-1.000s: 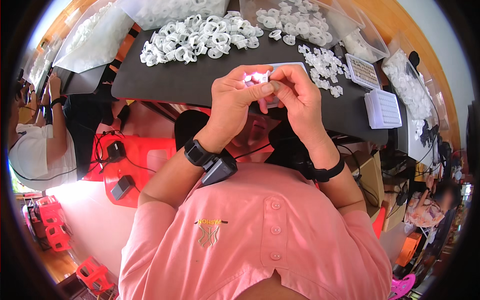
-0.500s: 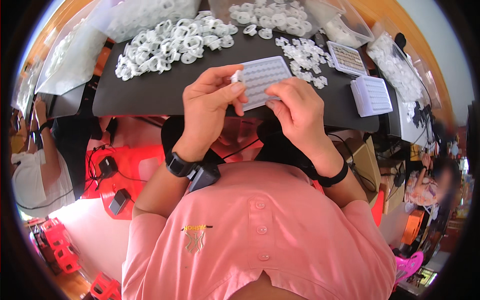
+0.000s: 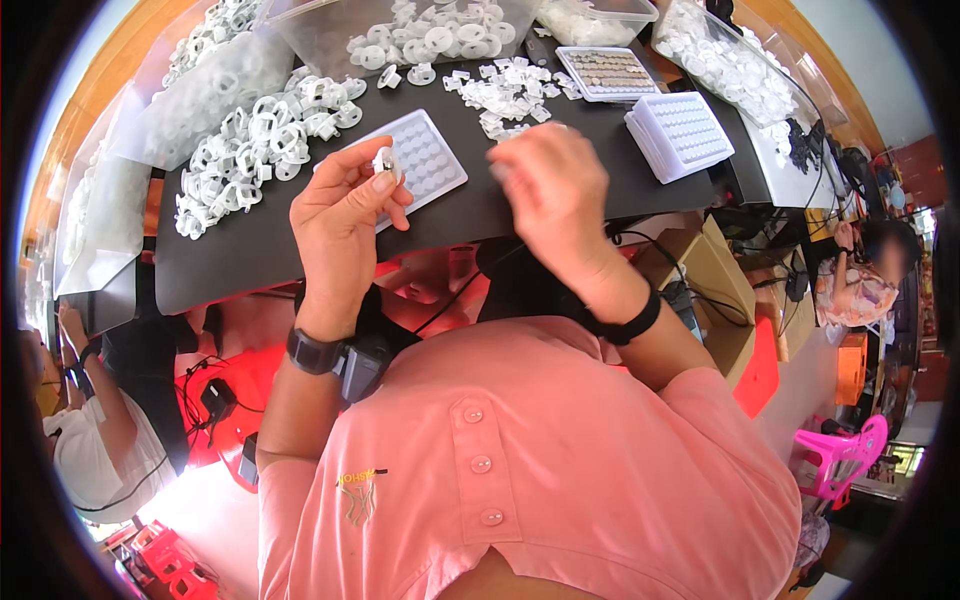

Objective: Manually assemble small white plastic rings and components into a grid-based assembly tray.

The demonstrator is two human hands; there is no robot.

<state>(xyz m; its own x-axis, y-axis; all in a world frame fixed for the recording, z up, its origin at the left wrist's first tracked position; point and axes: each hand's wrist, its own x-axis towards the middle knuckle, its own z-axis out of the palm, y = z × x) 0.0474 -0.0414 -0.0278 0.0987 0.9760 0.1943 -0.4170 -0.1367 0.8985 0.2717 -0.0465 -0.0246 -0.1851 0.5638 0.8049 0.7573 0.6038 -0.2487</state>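
My left hand point(image 3: 338, 212) pinches a small white plastic part point(image 3: 384, 162) between thumb and fingertips; a darker, shiny spot shows on it. Behind that hand a white tray with rows of pockets point(image 3: 436, 158) lies on the black table, its left side partly covered by my fingers. To the right, my right hand point(image 3: 562, 200) is raised over the table's near edge, smeared by motion, so whatever its fingers hold cannot be made out. Just beyond it is a loose pile of small white clips point(image 3: 510, 88). A heap of white ring-shaped parts point(image 3: 245, 150) spreads at the left.
Clear bins of white parts point(image 3: 440, 35) line the far edge. A stack of white trays point(image 3: 680, 135) and a tray filled with small metallic pieces point(image 3: 606, 73) stand at right. An open cardboard box point(image 3: 715, 285) is below the table; co-workers sit at both sides.
My head view has turned to the right. My right hand has left the tray's right edge and moved toward the clip pile. The left hand still holds the white part by the tray.
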